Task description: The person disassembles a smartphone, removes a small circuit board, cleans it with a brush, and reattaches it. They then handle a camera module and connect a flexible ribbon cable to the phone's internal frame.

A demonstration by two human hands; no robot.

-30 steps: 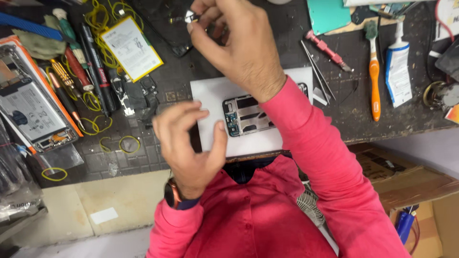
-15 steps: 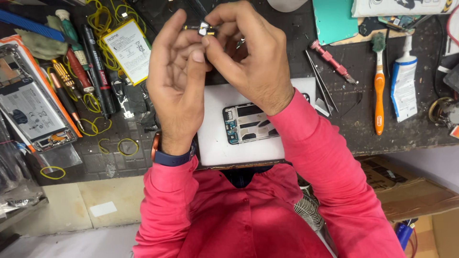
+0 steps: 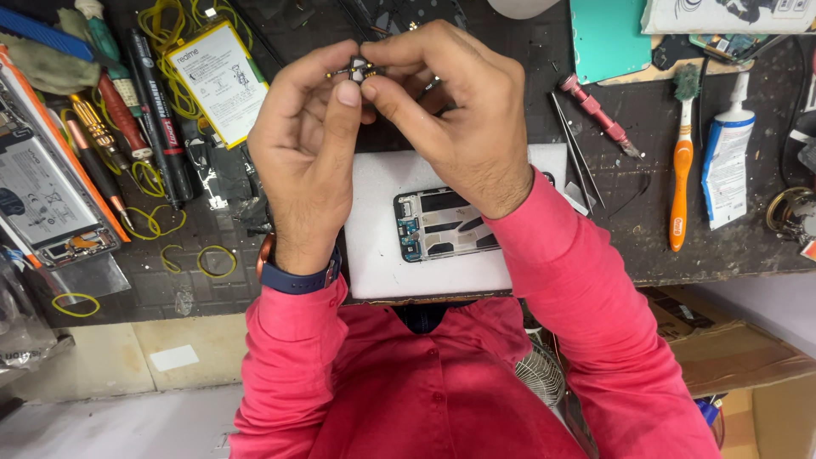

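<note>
— Small metal phone part (image 3: 357, 70), where is it?

— Pinched up in the air between both hands, above the far edge of the white pad (image 3: 374, 255). The left hand (image 3: 302, 157) has thumb and forefinger closed on its near side, the rest of the fingers loosely curled. The right hand (image 3: 463, 110) grips the other side the same way, fingertips nearly meeting the left thumb.

— And what lies under them?

— An opened phone frame (image 3: 442, 225) sits on the pad, partly covered by the right wrist. The pad rests on the dark counter (image 3: 637, 221).

— What else is around?

— To the left, a yellow-edged battery (image 3: 219, 78), yellow rubber bands (image 3: 204, 259) and a row of screwdrivers (image 3: 127, 119). Another opened phone (image 3: 47, 195) lies at the far left. To the right, tweezers (image 3: 578, 157), a red-handled tool (image 3: 599, 119), an orange-handled brush (image 3: 680, 170) and a white tube (image 3: 727, 166).

— Anything on the wrist?

— A dark blue band (image 3: 297, 276) on the left one, just above the red sleeve (image 3: 289, 357).
</note>
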